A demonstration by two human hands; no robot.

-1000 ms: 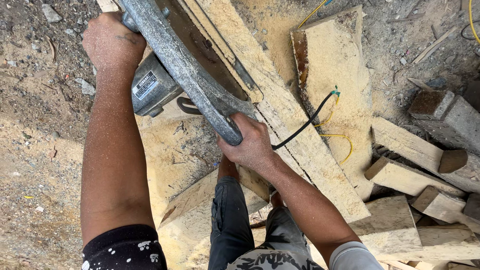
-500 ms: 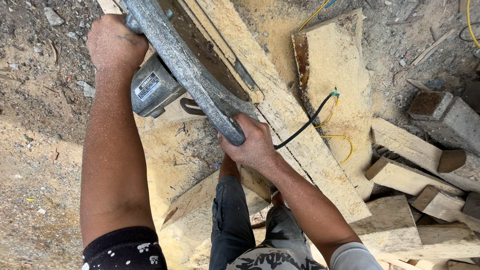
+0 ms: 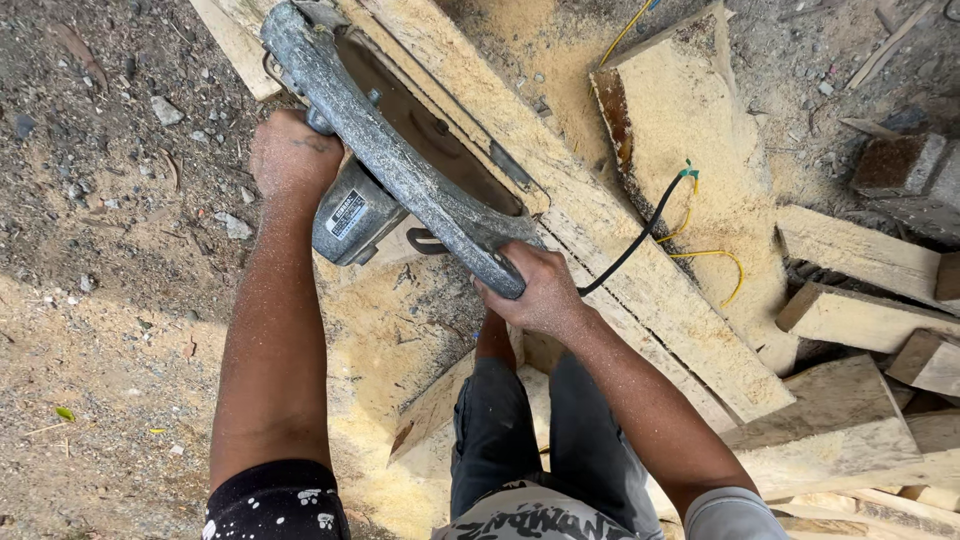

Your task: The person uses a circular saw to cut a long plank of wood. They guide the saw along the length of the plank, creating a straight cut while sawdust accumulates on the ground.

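While the grey circular saw (image 3: 400,170) rests on the long plank (image 3: 600,230), whose axis runs from upper left to lower right ahead of the person, the left hand (image 3: 292,155) is clenched around the front grip and the nearer right hand (image 3: 540,290) is clenched around the rear handle.

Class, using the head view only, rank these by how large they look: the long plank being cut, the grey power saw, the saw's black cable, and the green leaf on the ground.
1. Plank: largest.
2. Saw, held nearer the camera, so it may look oversized.
3. Cable: thin, only partly in sight.
4. Leaf: smallest.
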